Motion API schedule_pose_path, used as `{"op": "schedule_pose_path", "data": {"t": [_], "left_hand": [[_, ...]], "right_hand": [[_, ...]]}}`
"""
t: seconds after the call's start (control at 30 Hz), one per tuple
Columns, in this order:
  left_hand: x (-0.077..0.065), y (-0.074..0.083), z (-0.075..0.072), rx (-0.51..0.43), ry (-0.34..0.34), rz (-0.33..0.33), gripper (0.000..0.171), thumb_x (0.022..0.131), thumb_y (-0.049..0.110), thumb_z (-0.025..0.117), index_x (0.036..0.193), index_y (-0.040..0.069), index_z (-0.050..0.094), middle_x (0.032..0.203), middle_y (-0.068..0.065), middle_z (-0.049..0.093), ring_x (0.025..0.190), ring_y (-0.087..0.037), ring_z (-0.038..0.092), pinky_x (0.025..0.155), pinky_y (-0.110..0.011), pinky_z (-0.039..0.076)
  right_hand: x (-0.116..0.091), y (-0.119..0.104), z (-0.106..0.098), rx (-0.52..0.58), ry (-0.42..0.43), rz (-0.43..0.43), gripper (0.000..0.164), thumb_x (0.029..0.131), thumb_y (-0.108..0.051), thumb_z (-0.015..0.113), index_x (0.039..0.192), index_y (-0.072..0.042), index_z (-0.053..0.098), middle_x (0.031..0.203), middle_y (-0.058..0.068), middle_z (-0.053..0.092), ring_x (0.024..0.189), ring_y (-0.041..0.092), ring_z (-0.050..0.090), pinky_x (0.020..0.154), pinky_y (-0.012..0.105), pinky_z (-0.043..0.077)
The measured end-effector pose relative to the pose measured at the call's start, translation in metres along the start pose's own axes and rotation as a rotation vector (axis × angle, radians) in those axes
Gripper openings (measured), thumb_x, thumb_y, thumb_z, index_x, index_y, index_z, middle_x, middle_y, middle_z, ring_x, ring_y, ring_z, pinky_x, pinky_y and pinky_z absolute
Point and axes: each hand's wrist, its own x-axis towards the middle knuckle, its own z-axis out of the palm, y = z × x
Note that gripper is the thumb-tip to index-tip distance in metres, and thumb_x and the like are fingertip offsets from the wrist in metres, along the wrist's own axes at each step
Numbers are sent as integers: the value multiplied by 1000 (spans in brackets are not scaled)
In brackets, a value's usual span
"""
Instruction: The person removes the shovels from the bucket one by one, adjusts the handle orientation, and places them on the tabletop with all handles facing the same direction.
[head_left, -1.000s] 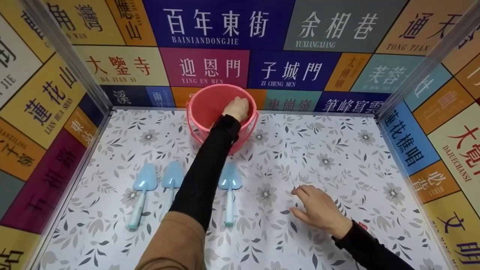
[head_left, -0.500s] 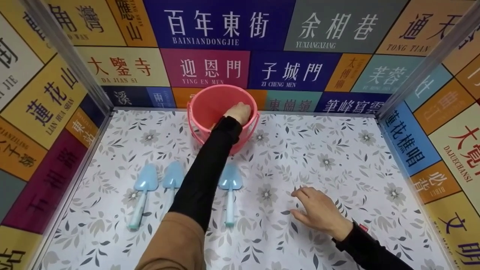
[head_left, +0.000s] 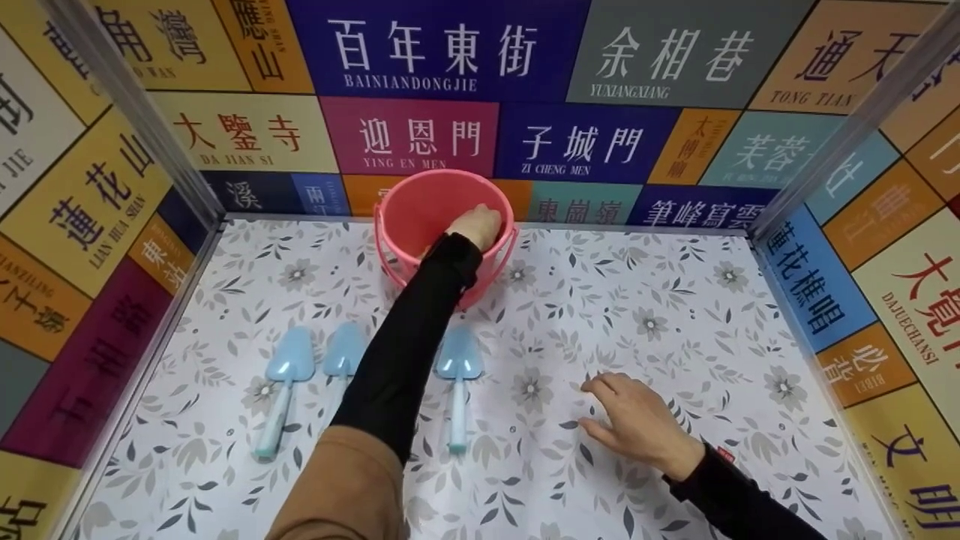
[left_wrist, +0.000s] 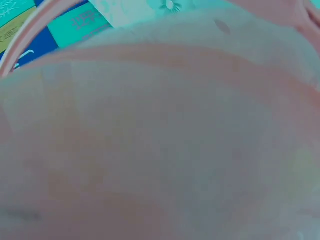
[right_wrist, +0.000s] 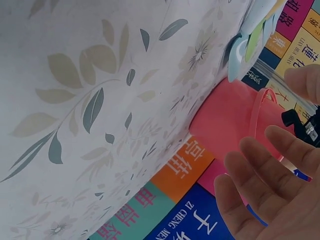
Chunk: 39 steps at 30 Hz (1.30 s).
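A pink bucket [head_left: 411, 210] with a handle stands at the back of the table, against the wall. My left hand [head_left: 478, 225] reaches down inside it near the right wall; its fingers and anything they touch are hidden. A small orange-yellow patch shows in the bucket beside that wrist. Close, blurred pinkish bucket wall [left_wrist: 165, 140] fills most of the left wrist view. My right hand [head_left: 637, 421] hovers at the right, fingers loosely bent with nothing in them. In the right wrist view, its spread fingers [right_wrist: 260, 165] overlap the bucket.
Light blue trowels lie in front of the bucket: one at the left [head_left: 291, 356], one partly behind my left arm [head_left: 345, 349], one to its right [head_left: 459, 356]. Sign-printed panels [head_left: 427, 49] enclose the back and sides of the flower-patterned table [head_left: 600, 300].
Inside the bucket, my left hand has shifted slightly down and to the right. My right hand and the trowels have stayed in place.
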Motion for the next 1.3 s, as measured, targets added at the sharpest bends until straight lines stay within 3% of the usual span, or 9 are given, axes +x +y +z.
{"op": "schedule_pose_path", "data": {"t": [0.2,0.33,0.4,0.5,0.73,0.93,1.07,1.3], "left_hand": [[-9,-7,-8,-64,36,-16,16,108,6,61,105,7,76,119,-17,81,114,-30,79,101,-42,64],[-24,-16,-16,-105,126,10,8,104,7,69,96,8,68,101,-12,75,104,-28,78,93,-39,64],[-31,-24,-18,-134,188,37,15,104,11,73,92,10,64,91,-7,69,97,-26,76,88,-35,62],[-41,-40,-19,-213,259,50,26,104,16,77,89,13,57,83,0,57,88,-20,70,80,-30,50],[-90,-52,-38,-496,386,-53,19,105,19,79,96,15,63,88,4,63,99,-16,78,81,-24,50],[-148,-42,-58,-627,505,-58,16,108,16,76,114,2,71,105,-13,73,121,-32,76,103,-37,54],[-167,-46,-58,-694,590,-81,26,108,18,77,127,1,75,122,-19,81,128,-36,74,112,-44,58],[-194,-50,-58,-795,721,-78,29,104,19,81,128,2,78,126,-22,82,127,-39,77,112,-47,61]], "right_hand": [[2,0,-3,8,-15,17,45,79,-20,98,114,-7,72,101,5,75,84,23,70,72,38,61],[3,2,-7,27,-23,30,45,80,-18,98,116,-7,72,103,7,75,77,19,66,69,37,59],[4,3,-9,25,-15,34,46,81,-17,97,117,-7,71,104,8,75,77,18,65,69,36,59],[4,6,-11,24,11,49,46,80,-14,97,117,-7,72,106,8,76,85,22,71,74,39,62],[1,14,-12,26,94,47,49,75,-10,97,116,-3,71,106,11,75,91,27,73,76,41,63],[-6,19,-14,20,112,87,50,75,-9,96,118,-2,71,108,12,74,93,29,72,76,43,64],[-10,23,-15,29,129,128,50,77,-7,95,120,0,71,110,14,75,98,32,74,77,46,65],[-16,27,-14,61,146,205,46,79,-4,95,119,0,73,110,15,77,101,34,75,81,50,64]]}}
